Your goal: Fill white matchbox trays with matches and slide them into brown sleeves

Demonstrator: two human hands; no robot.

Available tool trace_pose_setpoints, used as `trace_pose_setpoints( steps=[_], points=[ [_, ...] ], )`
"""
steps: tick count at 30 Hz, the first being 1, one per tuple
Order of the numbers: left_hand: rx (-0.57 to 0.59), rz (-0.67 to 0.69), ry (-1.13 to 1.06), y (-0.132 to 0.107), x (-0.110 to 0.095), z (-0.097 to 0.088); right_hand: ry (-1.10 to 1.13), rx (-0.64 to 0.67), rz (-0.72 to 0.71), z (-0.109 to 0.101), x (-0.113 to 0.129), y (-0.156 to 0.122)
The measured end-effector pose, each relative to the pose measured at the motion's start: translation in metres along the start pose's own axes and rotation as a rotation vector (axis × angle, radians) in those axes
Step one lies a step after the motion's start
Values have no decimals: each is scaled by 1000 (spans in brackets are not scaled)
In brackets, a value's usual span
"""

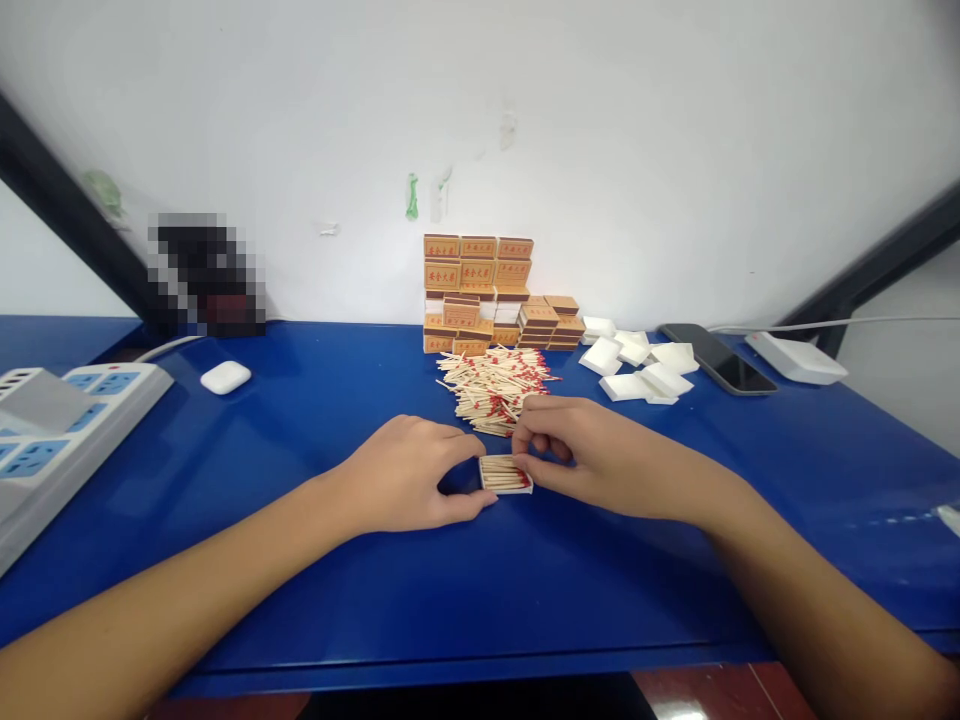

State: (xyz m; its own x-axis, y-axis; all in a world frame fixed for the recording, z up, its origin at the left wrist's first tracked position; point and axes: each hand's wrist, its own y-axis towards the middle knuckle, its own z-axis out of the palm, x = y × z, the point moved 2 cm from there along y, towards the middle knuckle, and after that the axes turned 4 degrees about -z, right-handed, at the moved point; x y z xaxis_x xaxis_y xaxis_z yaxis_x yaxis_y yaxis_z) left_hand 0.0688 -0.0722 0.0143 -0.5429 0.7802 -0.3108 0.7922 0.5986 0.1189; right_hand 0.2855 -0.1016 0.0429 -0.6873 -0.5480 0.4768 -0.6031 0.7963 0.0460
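Note:
A small white matchbox tray (pixel 507 490) lies on the blue table, with a layer of red-tipped matches (pixel 501 472) in it. My left hand (pixel 416 475) grips the tray's left end between thumb and forefinger. At its far right corner, my right hand (pixel 581 455) is closed in a pinch on matches over the tray; its fingertips partly cover what they hold. Just behind the tray is a loose heap of matches (pixel 491 385), their red heads pointing mostly right.
Behind the heap, orange matchboxes (pixel 478 272) are stacked against the wall. Several white trays (pixel 634 385) lie to their right, beside a dark phone (pixel 720 360) and a white box (pixel 796 358). At left are a power strip (pixel 142 390) and a white earbud case (pixel 225 377).

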Motion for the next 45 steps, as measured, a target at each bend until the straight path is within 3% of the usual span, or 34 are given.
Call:
trace_pose_setpoints(
  steps=[30, 38, 45],
  points=[
    [-6, 3, 45, 0, 1, -1, 16, 12, -1, 4, -4, 2],
    [-6, 19, 19, -1, 1, 1, -116, -220, 51, 5, -17, 8],
    [4, 24, 32, -2, 1, 2, -187, -206, 101, 15, -27, 14]
  ],
)
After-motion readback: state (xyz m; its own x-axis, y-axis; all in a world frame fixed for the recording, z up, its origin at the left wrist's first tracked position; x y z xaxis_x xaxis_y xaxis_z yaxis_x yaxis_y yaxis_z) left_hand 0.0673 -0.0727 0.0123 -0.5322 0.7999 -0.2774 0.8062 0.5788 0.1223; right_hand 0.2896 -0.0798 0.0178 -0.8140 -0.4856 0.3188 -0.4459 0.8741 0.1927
